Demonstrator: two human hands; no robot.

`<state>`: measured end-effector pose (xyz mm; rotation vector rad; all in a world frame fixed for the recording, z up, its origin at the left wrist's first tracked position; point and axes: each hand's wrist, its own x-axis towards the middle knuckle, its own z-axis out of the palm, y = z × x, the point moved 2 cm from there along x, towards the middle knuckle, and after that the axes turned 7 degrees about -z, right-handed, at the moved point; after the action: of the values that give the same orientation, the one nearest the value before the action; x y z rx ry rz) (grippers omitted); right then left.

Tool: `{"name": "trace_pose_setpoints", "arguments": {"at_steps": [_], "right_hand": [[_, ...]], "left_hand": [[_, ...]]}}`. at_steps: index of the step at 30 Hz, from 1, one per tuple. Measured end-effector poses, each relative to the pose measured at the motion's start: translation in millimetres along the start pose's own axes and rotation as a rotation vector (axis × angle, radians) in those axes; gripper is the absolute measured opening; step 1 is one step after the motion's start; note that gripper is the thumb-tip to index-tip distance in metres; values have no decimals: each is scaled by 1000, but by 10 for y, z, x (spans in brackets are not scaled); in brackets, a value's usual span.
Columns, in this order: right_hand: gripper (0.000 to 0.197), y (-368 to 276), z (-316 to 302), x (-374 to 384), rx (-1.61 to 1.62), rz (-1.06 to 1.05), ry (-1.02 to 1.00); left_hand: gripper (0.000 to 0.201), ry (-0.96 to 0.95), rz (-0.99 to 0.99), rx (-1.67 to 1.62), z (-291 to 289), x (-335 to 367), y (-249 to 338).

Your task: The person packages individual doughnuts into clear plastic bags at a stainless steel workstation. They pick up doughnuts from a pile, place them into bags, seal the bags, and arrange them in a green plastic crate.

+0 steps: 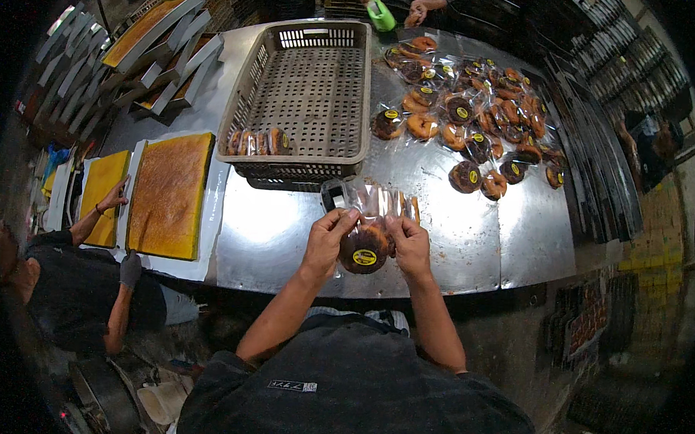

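Between my two hands, at the near edge of the metal table, is a dark chocolate doughnut (361, 256) in a clear plastic bag with a yellow round label. My left hand (330, 238) pinches the bag on its upper left. On the other side, my right hand (409, 247) closes its fingers on the bag's upper right. Just beyond my fingers lie more shiny clear bags and a small black and white object (333, 195), its kind unclear. Farther off, a grey plastic crate (363, 87) holds a short row of bagged doughnuts (258, 142) in its near left corner.
Many bagged doughnuts (466, 138) are spread over the table's right side. Sheet cakes (171, 195) lie at left, where a co-worker's hand (115, 193) reaches over one. Another person's hands (417, 13) are at the far edge, with a green object (380, 15).
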<state>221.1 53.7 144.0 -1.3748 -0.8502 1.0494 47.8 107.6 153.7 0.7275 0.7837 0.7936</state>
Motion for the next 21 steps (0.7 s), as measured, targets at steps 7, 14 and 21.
{"name": "trace_pose_setpoints", "arguments": {"at_steps": [7,14,21], "right_hand": [[63,-168,9,-111,-710,-892,244],[42,-180,-255,9,105,-237,-140],[35,-217,-510,296,320,-263,-299]], "left_hand": [[29,181,166,321,381,9,121],[27,156,547,671,565,231,49],[34,-84,432,903,838,187,37]]}}
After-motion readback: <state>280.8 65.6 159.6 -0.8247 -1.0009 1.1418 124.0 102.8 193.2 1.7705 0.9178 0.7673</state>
